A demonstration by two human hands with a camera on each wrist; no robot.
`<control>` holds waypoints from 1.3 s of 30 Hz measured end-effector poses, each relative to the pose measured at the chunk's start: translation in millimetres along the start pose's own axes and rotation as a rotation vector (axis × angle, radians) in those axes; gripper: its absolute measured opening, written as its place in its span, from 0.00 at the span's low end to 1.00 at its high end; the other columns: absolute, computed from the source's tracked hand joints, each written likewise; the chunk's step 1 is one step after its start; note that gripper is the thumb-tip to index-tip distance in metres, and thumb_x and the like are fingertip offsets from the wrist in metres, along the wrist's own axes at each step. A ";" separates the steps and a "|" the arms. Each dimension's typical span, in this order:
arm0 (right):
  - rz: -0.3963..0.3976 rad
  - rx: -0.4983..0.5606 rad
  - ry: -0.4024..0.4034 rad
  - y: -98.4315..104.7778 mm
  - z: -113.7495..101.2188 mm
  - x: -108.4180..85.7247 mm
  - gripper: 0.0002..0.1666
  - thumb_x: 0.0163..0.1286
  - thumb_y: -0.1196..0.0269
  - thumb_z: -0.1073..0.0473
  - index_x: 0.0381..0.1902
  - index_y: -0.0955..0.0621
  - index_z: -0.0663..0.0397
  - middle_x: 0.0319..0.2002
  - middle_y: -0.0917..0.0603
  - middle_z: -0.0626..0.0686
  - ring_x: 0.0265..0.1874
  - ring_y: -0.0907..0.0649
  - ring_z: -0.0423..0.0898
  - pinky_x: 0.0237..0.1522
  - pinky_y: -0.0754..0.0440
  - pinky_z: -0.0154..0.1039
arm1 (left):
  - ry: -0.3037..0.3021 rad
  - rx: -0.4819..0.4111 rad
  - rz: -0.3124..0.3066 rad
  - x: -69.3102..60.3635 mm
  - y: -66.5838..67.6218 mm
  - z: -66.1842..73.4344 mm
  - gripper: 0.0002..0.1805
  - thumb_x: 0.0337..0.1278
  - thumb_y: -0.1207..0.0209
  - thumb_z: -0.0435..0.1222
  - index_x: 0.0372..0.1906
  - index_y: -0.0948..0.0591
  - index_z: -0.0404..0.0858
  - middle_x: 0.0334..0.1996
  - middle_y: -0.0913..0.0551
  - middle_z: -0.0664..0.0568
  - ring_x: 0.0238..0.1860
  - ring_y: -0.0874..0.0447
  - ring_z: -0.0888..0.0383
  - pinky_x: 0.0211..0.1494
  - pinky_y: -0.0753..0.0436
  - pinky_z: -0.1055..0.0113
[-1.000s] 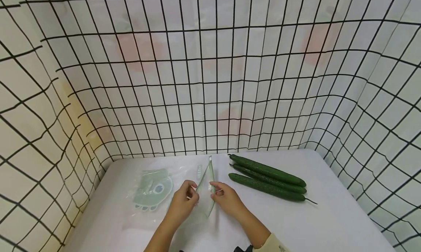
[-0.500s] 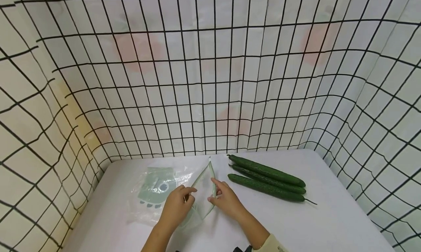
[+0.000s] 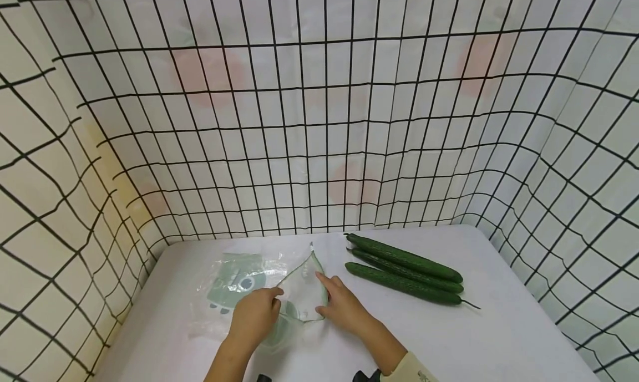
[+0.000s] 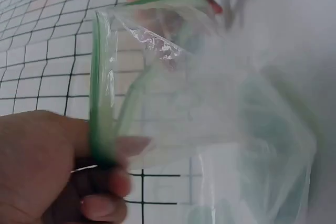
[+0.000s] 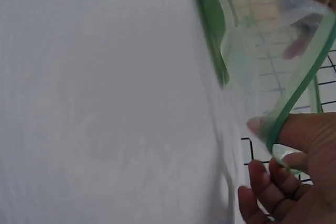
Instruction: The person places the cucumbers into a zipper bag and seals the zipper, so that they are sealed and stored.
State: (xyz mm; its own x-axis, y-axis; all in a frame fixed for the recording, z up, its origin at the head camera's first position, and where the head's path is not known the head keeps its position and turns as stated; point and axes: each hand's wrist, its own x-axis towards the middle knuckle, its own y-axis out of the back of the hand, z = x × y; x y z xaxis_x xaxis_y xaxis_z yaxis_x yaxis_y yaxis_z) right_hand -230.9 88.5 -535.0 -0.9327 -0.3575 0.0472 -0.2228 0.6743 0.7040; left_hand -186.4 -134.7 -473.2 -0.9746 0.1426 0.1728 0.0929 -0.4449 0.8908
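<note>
A smooth white tabletop [image 3: 449, 337] fills the lower part of the head view, with black grid lines [image 3: 326, 40] on a pale backing rising behind it and along both sides, faint reddish blotches showing at the back. Above the table's middle, just left of three long dark-green cucumbers [image 3: 405, 270], a clear plastic bag with a green-edged mouth [image 3: 302, 293] is stretched between two hands. The left hand [image 3: 253, 314] pinches one side of the rim, its fingers curled; the right hand [image 3: 344, 306] grips the other, and the mouth gapes between them.

Left of these, a clear plastic packet printed in pale green [image 3: 237, 282] lies flat, its near part overlapped by the left hand and held bag; where the films meet is hard to make out. A beige sleeve [image 3: 409, 368] and a black object [image 3: 366, 376] are cut off by the bottom edge.

Tabletop stretches rightward from the right forearm to the side grid, and the cucumbers lie well inside that edge
</note>
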 end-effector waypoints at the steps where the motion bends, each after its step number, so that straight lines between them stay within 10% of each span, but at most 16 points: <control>1: -0.004 -0.021 -0.015 -0.2 1.3 0.0 0.49 0.61 0.26 0.58 0.77 0.36 0.52 0.40 0.28 0.49 0.29 0.29 0.39 0.30 0.27 0.32 | 0.016 0.012 0.012 -0.6 3.6 -0.8 0.16 0.66 0.46 0.31 0.53 0.14 0.38 0.23 0.19 0.54 0.13 0.44 0.65 0.15 0.41 0.74; 11: -0.028 -0.090 -0.014 -5.2 10.2 3.3 0.49 0.60 0.26 0.55 0.76 0.34 0.49 0.44 0.23 0.51 0.34 0.25 0.41 0.37 0.23 0.39 | 0.071 -0.098 0.028 -1.0 19.6 -1.4 0.21 0.72 0.50 0.32 0.65 0.21 0.40 0.21 0.28 0.57 0.17 0.41 0.64 0.18 0.38 0.73; 23: 0.100 0.192 0.049 9.2 2.5 -0.6 0.35 0.67 0.30 0.51 0.71 0.26 0.45 0.55 0.25 0.54 0.41 0.23 0.43 0.39 0.20 0.31 | 0.155 -0.368 0.101 6.9 7.1 -4.2 0.25 0.74 0.47 0.34 0.72 0.32 0.43 0.21 0.27 0.56 0.18 0.35 0.63 0.19 0.32 0.70; 39: 0.246 0.251 -0.002 43.0 6.9 -16.0 0.26 0.64 0.27 0.55 0.61 0.18 0.39 0.55 0.21 0.47 0.48 0.20 0.45 0.51 0.17 0.36 | 0.339 -0.767 0.057 9.3 2.1 -13.7 0.08 0.75 0.46 0.37 0.45 0.23 0.34 0.29 0.16 0.47 0.19 0.21 0.56 0.20 0.18 0.67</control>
State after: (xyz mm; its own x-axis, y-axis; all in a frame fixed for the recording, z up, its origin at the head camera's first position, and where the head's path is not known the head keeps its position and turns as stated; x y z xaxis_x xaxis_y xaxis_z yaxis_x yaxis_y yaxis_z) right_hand -227.6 127.7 -510.4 -0.9675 -0.1638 0.1924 -0.0540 0.8778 0.4759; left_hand -198.0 -146.4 -475.5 -0.9924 -0.1177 -0.0357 0.0994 -0.9386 0.3305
